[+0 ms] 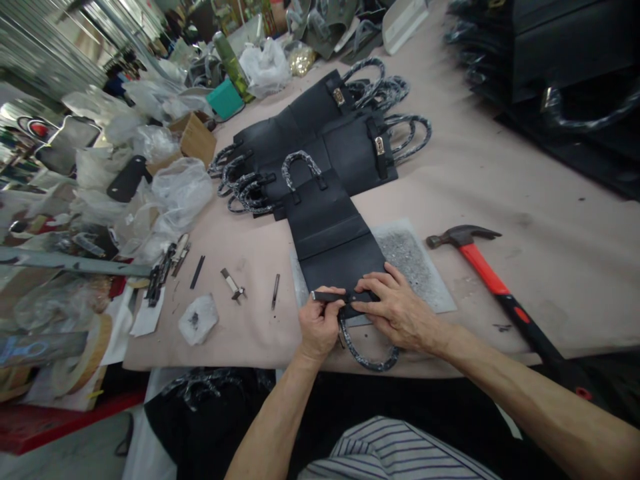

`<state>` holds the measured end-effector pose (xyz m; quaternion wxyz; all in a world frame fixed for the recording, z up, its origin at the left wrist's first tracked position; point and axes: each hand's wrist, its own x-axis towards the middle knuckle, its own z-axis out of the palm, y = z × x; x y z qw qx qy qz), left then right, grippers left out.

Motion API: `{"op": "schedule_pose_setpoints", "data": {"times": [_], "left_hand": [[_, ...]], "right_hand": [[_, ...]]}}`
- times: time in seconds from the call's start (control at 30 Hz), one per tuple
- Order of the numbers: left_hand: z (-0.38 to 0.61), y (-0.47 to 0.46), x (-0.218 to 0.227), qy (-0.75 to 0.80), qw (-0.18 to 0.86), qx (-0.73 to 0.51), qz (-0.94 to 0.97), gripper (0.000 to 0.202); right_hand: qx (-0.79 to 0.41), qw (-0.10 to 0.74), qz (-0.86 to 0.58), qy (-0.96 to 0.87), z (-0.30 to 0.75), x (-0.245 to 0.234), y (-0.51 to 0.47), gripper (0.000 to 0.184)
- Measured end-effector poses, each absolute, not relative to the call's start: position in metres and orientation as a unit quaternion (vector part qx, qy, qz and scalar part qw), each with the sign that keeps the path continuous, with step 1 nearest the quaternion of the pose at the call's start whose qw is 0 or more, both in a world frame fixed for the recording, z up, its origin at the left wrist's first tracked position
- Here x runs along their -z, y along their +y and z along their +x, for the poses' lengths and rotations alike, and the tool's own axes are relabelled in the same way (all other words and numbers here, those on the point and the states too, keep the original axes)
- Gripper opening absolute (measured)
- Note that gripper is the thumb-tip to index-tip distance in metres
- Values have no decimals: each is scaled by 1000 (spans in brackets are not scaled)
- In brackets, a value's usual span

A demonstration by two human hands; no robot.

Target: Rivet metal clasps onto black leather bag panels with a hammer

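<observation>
A black bag panel (pixel 327 213) with a fold across it and a plastic-wrapped handle (pixel 300 163) at its far end lies in front of me. Its near handle (pixel 370 360) curves over the table edge. My left hand (pixel 320 327) is closed, pinching a short dark strap-like piece (pixel 327 296) with a light tip, over the panel's near end. My right hand (pixel 400 310) lies on that end, fingers spread and pressing beside the piece. Beneath the panel is a worn pale board (pixel 413 260). What lies under my fingertips is hidden.
Right of the board lies a claw hammer (pixel 483 267). A slim metal punch (pixel 275 292), a small metal tool (pixel 233 285) and a plastic bag scrap (pixel 197 319) sit left. Stacked black bag pieces (pixel 310 133) are behind, more (pixel 575 60) at far right. Plastic bags (pixel 183 190) clutter the left.
</observation>
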<state>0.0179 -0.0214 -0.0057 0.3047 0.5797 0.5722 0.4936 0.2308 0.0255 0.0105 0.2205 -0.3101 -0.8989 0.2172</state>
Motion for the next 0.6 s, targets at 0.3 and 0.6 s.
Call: {"op": "schedule_pose_setpoints", "data": {"times": [0.3, 0.6], "left_hand": [[19, -17, -6, 548, 267, -478, 632, 12], [24, -19, -5, 531, 227, -472, 666, 12]], "right_hand": [[-228, 243, -312, -890, 231, -8, 25, 35], [-246, 374, -317, -836, 233, 2, 25, 17]]}}
